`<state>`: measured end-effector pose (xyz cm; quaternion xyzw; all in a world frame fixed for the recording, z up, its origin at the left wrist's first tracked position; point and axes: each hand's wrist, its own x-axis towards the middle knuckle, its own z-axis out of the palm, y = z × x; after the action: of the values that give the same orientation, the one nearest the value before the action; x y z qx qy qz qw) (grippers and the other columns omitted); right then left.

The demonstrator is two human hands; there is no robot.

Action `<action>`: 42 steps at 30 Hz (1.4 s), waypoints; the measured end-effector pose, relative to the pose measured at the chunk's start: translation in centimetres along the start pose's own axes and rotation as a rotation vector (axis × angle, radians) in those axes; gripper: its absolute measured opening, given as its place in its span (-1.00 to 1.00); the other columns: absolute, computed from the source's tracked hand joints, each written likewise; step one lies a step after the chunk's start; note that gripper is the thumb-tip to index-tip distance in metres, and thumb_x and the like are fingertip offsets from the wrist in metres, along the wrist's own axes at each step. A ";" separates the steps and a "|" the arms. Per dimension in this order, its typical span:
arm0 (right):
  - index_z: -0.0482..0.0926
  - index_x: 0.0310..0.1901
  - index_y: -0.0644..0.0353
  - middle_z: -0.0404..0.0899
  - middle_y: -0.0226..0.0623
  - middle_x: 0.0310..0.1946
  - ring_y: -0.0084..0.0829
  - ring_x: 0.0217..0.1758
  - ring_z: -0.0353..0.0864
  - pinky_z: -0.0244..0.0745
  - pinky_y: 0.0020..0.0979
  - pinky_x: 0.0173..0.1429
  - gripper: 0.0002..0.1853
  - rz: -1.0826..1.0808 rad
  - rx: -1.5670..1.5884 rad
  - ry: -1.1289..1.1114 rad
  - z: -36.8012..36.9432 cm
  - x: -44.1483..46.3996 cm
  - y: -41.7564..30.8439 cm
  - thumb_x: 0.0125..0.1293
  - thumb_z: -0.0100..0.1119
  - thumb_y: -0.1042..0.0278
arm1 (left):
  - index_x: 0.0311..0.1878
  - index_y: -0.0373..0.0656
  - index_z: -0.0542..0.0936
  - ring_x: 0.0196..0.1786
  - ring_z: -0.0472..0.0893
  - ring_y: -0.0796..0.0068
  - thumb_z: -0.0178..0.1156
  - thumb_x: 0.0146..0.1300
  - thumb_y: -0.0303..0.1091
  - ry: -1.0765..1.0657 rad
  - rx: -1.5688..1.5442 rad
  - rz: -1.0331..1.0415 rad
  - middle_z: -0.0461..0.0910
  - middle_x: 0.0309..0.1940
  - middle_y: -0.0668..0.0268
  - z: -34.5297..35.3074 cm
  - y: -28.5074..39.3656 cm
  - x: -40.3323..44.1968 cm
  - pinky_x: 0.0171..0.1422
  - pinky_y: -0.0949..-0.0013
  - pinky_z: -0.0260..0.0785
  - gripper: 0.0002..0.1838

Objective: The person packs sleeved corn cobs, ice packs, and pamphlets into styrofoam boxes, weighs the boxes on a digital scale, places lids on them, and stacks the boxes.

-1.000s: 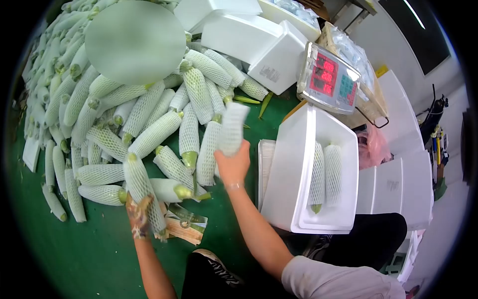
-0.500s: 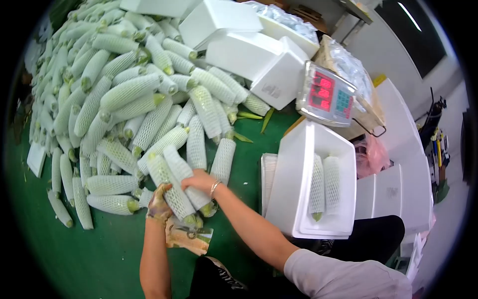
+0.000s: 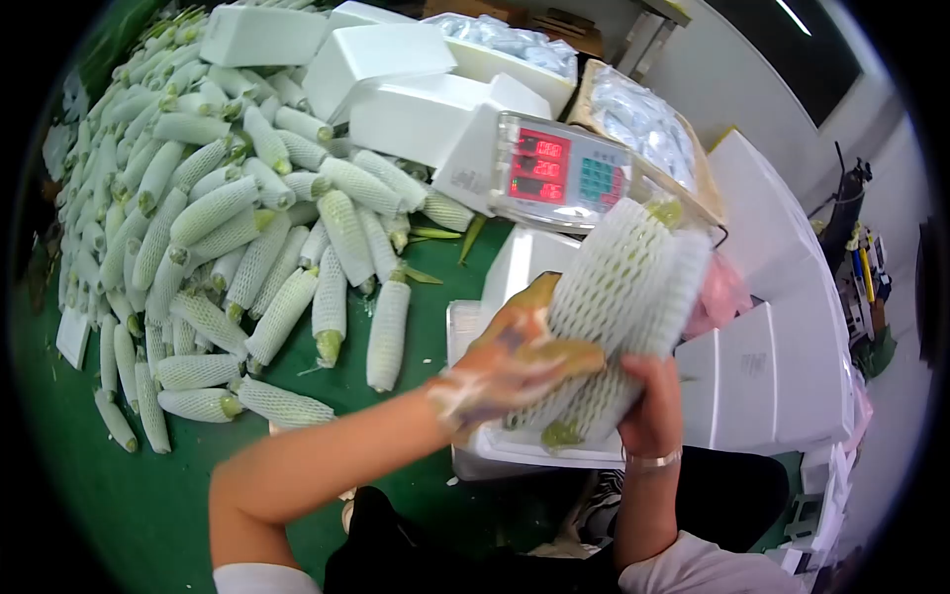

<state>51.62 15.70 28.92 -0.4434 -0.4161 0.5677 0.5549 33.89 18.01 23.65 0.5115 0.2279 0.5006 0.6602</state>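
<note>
Two green vegetables in white foam netting (image 3: 618,287) are held side by side, tilted, above an open white foam box (image 3: 510,267). My left hand (image 3: 524,361), in a stained thin glove, is wrapped round them from the left. Against their lower right side my right hand (image 3: 653,406), with a bracelet at the wrist, grips them. The vegetables and my hands cover most of the box's inside. Just beyond the box is a scale (image 3: 559,173) with a lit red display.
A large heap of netted vegetables (image 3: 213,223) covers the green floor (image 3: 237,495) at left. White foam boxes (image 3: 381,64) stand behind the scale. A container of silvery bags (image 3: 643,124) and a pink bag (image 3: 720,297) are at right.
Both hands have carried the two netted vegetables from beside the heap, rightward and up over the foam box. The camera view has also shifted.
</note>
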 end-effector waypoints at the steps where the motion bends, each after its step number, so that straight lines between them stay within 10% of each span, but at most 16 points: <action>1: 0.42 0.02 0.37 0.56 -0.19 -0.15 -0.31 -0.13 0.58 0.50 -0.32 0.01 -0.59 0.105 0.084 0.021 -2.1 1.6 0.4 0.10 0.06 0.42 | 0.06 -0.22 0.42 -0.04 0.57 0.36 0.19 0.16 -0.19 0.019 0.182 -0.028 0.54 -0.03 0.20 0.5 -1.6 2.2 0.08 0.32 0.41 -0.55; 7: 0.40 0.00 0.37 0.55 -0.21 -0.18 -0.36 -0.17 0.58 0.53 -0.33 -0.08 -0.58 0.455 -0.035 -0.086 -8.9 10.3 3.7 0.15 0.14 0.31 | -0.03 -0.06 0.52 -0.16 0.59 0.53 -0.06 0.29 -0.13 0.180 0.138 -0.495 0.59 -0.14 0.34 2.2 -5.6 8.8 0.04 0.41 0.39 -0.68; 9: 0.29 0.11 0.44 0.53 -0.09 -0.18 -0.27 -0.11 0.58 0.55 -0.32 -0.11 -0.39 0.483 -0.195 -0.140 -10.5 12.1 7.1 0.12 0.19 0.18 | -0.05 -0.09 0.54 -0.14 0.59 0.51 -0.06 0.27 -0.09 0.035 1.003 -0.178 0.60 -0.17 0.28 -0.8 -11.9 9.4 0.06 0.34 0.42 -0.65; 11: -0.18 0.33 0.46 0.43 0.16 -0.06 -0.01 -0.01 0.51 0.41 -0.16 0.11 -0.06 0.210 -0.930 0.006 -9.6 11.0 9.1 0.12 0.19 0.17 | -0.07 -0.03 0.54 -0.10 0.59 0.40 -0.11 0.32 0.00 0.417 0.053 -0.747 0.60 -0.15 0.26 -0.8 -12.9 9.9 0.08 0.17 0.41 -0.62; 13: -0.07 0.34 0.41 0.39 0.16 0.00 0.06 0.08 0.42 0.28 -0.12 0.21 -0.15 -0.549 -1.276 0.175 -7.3 9.6 10.2 0.12 0.15 0.22 | 0.18 -0.21 0.29 0.04 0.53 0.18 0.07 0.20 -0.05 0.273 0.761 -0.617 0.45 0.07 0.06 -2.0 -14.2 9.8 0.12 0.13 0.38 -0.43; 16: -0.04 0.37 0.14 -0.01 0.20 0.29 0.15 0.19 0.24 0.19 -0.03 0.24 -0.16 -0.679 -1.727 0.030 -6.3 9.0 6.0 0.09 0.20 0.30 | 0.31 -0.57 -0.11 0.04 0.49 -0.04 0.20 0.07 -0.10 0.316 1.596 -0.300 0.26 0.16 -0.26 0.0 -12.4 8.8 0.09 0.22 0.38 -0.02; 20: -0.03 0.38 0.14 0.07 0.16 0.28 0.11 0.21 0.26 0.21 -0.03 0.23 -0.11 -0.119 -1.562 0.006 -6.4 9.6 10.0 0.03 0.23 0.31 | 0.30 -0.57 -0.05 0.08 0.48 -0.03 0.10 0.09 0.02 0.116 1.244 -0.524 0.37 0.07 -0.25 0.6 -7.9 10.7 0.20 0.24 0.31 -0.05; 24: -0.04 0.36 0.23 0.25 0.19 0.16 0.03 0.20 0.29 0.22 -0.12 0.26 0.01 -0.024 -1.251 0.008 -8.0 11.0 9.6 -0.12 0.33 0.25 | 0.07 -0.26 0.45 0.06 0.52 0.08 -0.07 0.20 0.12 0.285 0.759 -0.482 0.51 0.04 0.05 -7.8 -23.6 13.6 0.14 0.21 0.35 -0.38; 27: -0.05 0.35 0.26 0.29 0.17 0.12 0.07 0.17 0.31 0.24 -0.18 0.26 0.02 0.014 -1.370 -0.023 -5.0 9.0 6.9 -0.15 0.34 0.30 | 0.14 -0.39 0.22 0.14 0.44 -0.01 0.02 0.23 0.03 0.219 1.217 -0.698 0.39 0.08 -0.14 -2.1 -12.2 12.2 0.16 0.16 0.36 -0.34; 31: -0.03 0.34 0.25 0.31 0.17 0.12 -0.01 0.20 0.36 0.28 -0.24 0.25 -0.01 -0.409 -1.143 0.138 -7.0 9.5 8.2 -0.16 0.33 0.37 | 0.12 -0.56 0.17 -0.08 0.56 -0.03 0.12 0.15 0.04 0.354 1.508 -0.519 0.51 -0.14 -0.14 0.7 -10.8 10.8 -0.03 0.11 0.42 -0.21; 33: 0.07 0.28 0.33 0.40 0.03 0.02 -0.17 0.07 0.47 0.40 -0.24 0.12 -0.11 -0.218 -0.800 0.155 -7.5 8.5 0.4 -0.14 0.27 0.40 | -0.06 -0.43 0.35 -0.17 0.58 0.03 0.10 0.18 -0.05 0.286 1.684 -0.236 0.55 -0.24 -0.02 1.1 -9.9 11.2 -0.09 0.10 0.41 -0.45; 35: 0.24 0.13 0.34 0.46 -0.07 -0.08 -0.21 -0.09 0.53 0.50 -0.29 -0.01 -0.32 -0.514 -0.596 0.282 -8.9 7.2 -5.6 -0.15 0.17 0.54 | -0.30 -0.28 0.51 -0.30 0.56 0.04 0.10 0.19 -0.13 0.160 1.764 0.249 0.55 -0.38 0.08 1.9 -6.9 11.2 -0.21 0.11 0.39 -0.67; 37: 0.18 0.15 0.29 0.44 -0.12 -0.14 -0.25 -0.15 0.53 0.51 -0.30 -0.06 -0.32 -0.452 -0.127 0.182 -10.6 6.0 -10.4 -0.08 0.18 0.52 | -0.08 -0.32 0.50 -0.29 0.58 0.19 0.09 0.22 0.03 0.078 1.450 0.340 0.56 -0.36 0.11 4.8 -1.6 10.4 -0.16 0.18 0.43 -0.49; 39: 0.17 0.17 0.30 0.43 -0.15 -0.13 -0.30 -0.12 0.50 0.50 -0.33 -0.05 -0.33 -0.434 -0.046 0.189 -10.9 4.3 -12.5 -0.06 0.16 0.55 | 0.13 -0.33 0.36 -0.17 0.59 0.33 0.12 0.19 0.11 -0.226 0.218 -0.162 0.57 -0.24 0.09 8.3 0.4 8.9 -0.12 0.29 0.48 -0.32; 41: 0.16 0.19 0.30 0.42 -0.17 -0.11 -0.36 -0.09 0.48 0.48 -0.36 -0.04 -0.32 -0.435 -0.009 0.222 -10.8 2.8 -11.6 -0.04 0.16 0.55 | 0.22 -0.28 0.25 -0.05 0.56 0.38 0.14 0.22 0.02 -0.401 0.306 -0.524 0.53 -0.09 0.10 12.2 0.4 7.2 -0.07 0.39 0.51 -0.33; 42: 0.16 0.21 0.30 0.42 -0.19 -0.10 -0.39 -0.08 0.47 0.47 -0.38 -0.04 -0.31 -0.445 -0.015 0.251 -10.5 2.3 -9.5 -0.03 0.18 0.54 | 0.22 -0.26 0.26 -0.05 0.56 0.38 0.14 0.23 -0.07 -0.438 0.213 -0.259 0.51 -0.05 0.14 13.1 -1.1 5.9 -0.05 0.40 0.51 -0.39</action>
<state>64.26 18.13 35.25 -0.4121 -0.4354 0.3691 0.7102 47.32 17.49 28.76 0.6407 0.1947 0.2625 0.6948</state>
